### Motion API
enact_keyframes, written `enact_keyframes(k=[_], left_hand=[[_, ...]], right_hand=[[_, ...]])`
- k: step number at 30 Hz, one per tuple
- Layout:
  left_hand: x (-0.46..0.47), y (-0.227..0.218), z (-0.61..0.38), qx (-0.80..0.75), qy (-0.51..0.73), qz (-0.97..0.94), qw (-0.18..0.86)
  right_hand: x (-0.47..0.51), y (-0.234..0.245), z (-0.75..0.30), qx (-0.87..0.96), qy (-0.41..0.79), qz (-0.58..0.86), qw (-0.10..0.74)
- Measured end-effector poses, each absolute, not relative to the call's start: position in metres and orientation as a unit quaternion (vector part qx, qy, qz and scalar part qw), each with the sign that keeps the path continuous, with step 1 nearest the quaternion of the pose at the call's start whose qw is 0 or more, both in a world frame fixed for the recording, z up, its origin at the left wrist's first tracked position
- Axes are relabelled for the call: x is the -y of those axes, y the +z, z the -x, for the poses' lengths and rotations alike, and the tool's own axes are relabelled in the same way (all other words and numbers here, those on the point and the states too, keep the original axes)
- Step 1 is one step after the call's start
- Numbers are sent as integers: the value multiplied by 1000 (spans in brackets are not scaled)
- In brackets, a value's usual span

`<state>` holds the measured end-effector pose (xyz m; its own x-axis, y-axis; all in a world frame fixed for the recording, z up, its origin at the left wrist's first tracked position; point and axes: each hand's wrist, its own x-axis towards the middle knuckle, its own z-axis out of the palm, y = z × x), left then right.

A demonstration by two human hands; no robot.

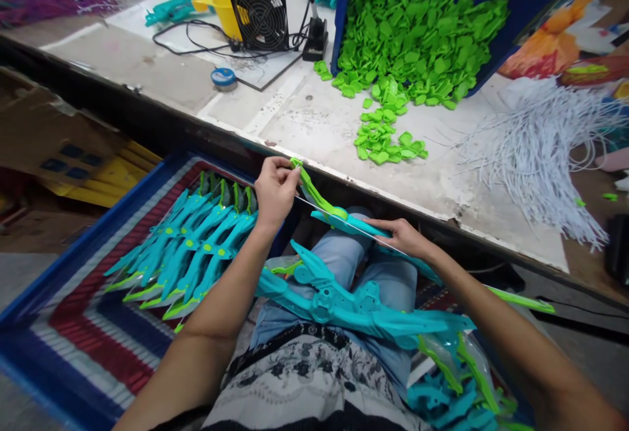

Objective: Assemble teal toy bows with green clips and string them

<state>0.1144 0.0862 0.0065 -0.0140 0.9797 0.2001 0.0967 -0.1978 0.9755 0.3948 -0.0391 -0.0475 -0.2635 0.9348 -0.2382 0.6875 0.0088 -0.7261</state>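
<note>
My left hand point(278, 188) is closed, thumb and fingers pinched on the lime-green tip of a turquoise and green plastic toy bow point(363, 224). A thin white string point(314, 204) runs from my left fingers along the bow toward my right hand point(405, 238). That hand is wrapped around the turquoise body. The bow hangs over my knees, just off the table edge. Another turquoise bow part point(339, 300) lies across my lap, with green limbs at its ends. Under my left forearm, several similar bows point(196, 241) lie in a row in a blue-rimmed tray point(63, 267).
On the table point(275, 116), a blue bin on its side point(343, 18) spills small green plastic pieces point(417, 38). White strings point(545, 149) lie in a bundle at right. A black fan point(260, 12), a yellow cup point(226, 15), a soldering-iron stand point(315, 38) and a small blue tin point(224, 78) stand further back.
</note>
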Motion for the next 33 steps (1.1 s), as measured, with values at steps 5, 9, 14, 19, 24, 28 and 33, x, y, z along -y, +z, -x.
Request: enact_keyframes(k=[5, 9, 14, 19, 24, 28, 33], left_hand=[[-94, 15, -101, -414, 471, -520, 580], [-83, 13, -89, -406, 471, -503, 599], [-66, 13, -83, -407, 474, -503, 597], [-61, 12, -75, -400, 471, -499, 608], [-58, 6, -69, -460, 434, -558, 537], [-49, -1, -72, -514, 485, -649, 281], [-55, 1, -82, -442, 496, -668, 336]], right_hand=[[45, -41, -394, 737, 350, 562, 137], [26, -16, -368, 774, 219, 559, 200], [-43, 20, -292, 753, 211, 491, 384], [-80, 29, -242, 750, 314, 437, 384], [-82, 26, -241, 814, 232, 413, 337], [-119, 23, -272, 763, 119, 514, 374], [-132, 38, -273, 642, 2, 595, 484]])
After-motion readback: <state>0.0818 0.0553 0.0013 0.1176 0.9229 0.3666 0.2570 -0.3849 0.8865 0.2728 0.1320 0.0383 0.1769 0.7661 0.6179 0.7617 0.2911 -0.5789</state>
